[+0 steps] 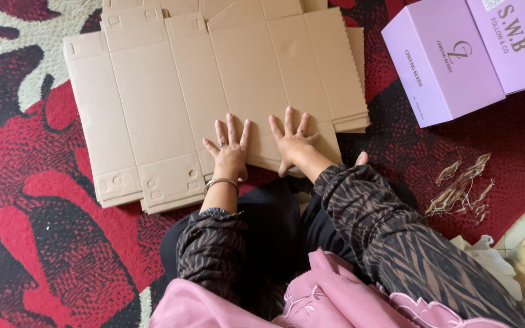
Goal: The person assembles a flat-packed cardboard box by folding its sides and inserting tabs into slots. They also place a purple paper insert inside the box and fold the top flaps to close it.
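I had both hands flat on the stack of unfolded cardboard box blanks [214,85] that lay on the red, black and cream patterned carpet [44,243] in front of my knees. My left hand [231,149] pressed down near the stack's near edge, fingers spread and straight, its grip open and pinching nothing; a silver bangle [220,182] sat on that wrist. My right hand [291,141] lay just beside it, also palm-down with the fingers fanned out, its grip likewise spread on the cardboard and closed on nothing. The two hands were near each other but apart. The blanks were tan, creased with fold lines and cut with tabs and slots, piled slightly askew so that the edges of the lower sheets showed at the right and at the bottom left.

Well apart to the upper right stood two lilac boxes [445,61], side by side and touching, on the carpet. To the right, near my sleeve, lay a small heap of thin clear scraps [460,191]. My sleeves were dark with a brown striped pattern, and pink fabric [329,297] lay across my lap.
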The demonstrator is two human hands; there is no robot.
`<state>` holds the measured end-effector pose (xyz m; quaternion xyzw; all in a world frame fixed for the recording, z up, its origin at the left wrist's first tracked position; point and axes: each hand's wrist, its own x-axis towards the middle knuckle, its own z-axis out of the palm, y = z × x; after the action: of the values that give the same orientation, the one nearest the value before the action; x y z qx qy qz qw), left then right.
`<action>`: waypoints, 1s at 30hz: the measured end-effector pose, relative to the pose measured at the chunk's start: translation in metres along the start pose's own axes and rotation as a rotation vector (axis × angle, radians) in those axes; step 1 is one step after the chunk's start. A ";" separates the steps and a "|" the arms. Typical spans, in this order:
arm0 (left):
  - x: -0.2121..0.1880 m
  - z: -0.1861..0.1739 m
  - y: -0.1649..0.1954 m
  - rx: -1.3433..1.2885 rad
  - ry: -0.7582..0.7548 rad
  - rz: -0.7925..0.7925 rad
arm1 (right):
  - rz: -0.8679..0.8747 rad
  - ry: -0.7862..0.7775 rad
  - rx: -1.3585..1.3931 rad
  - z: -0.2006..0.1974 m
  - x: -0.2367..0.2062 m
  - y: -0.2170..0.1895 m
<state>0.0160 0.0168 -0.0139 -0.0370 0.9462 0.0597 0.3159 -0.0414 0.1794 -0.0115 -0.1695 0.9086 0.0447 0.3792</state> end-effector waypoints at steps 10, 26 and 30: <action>0.017 -0.013 -0.007 -0.140 0.135 0.027 | -0.074 0.195 0.017 -0.006 0.026 0.019; 0.017 -0.002 -0.021 -0.207 0.271 0.107 | -0.081 0.279 0.003 0.001 0.023 0.021; 0.029 0.015 -0.020 -0.223 0.500 0.175 | -0.086 0.268 0.022 0.002 0.022 0.022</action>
<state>0.0038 -0.0014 -0.0455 -0.0034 0.9819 0.1793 0.0603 -0.0618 0.1942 -0.0291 -0.2084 0.9435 -0.0045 0.2577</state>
